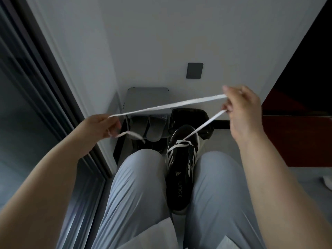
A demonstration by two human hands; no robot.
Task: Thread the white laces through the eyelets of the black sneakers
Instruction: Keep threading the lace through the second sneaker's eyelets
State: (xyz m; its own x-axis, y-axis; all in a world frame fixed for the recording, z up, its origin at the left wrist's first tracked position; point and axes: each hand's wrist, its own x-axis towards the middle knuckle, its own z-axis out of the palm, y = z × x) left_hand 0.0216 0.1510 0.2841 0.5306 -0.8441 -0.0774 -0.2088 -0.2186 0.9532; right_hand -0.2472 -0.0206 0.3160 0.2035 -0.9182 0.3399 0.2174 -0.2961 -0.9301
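A black sneaker (181, 169) with white stripes stands wedged between my two knees, toe pointing away from me. A white lace (167, 105) crosses its lower eyelets and rises from the shoe to my right hand (242, 110), which pinches it high on the right. From there the lace stretches taut leftward to my left hand (100, 127), which grips it near its end; a short loose tail hangs from that hand. The second sneaker is not clearly in view.
A grey shoe rack (147, 97) holding grey slippers (154, 130) stands against the white wall ahead. A dark bag (190, 115) lies behind the sneaker. A dark door frame (53, 90) runs along the left; a dark red cabinet (301, 130) is on the right.
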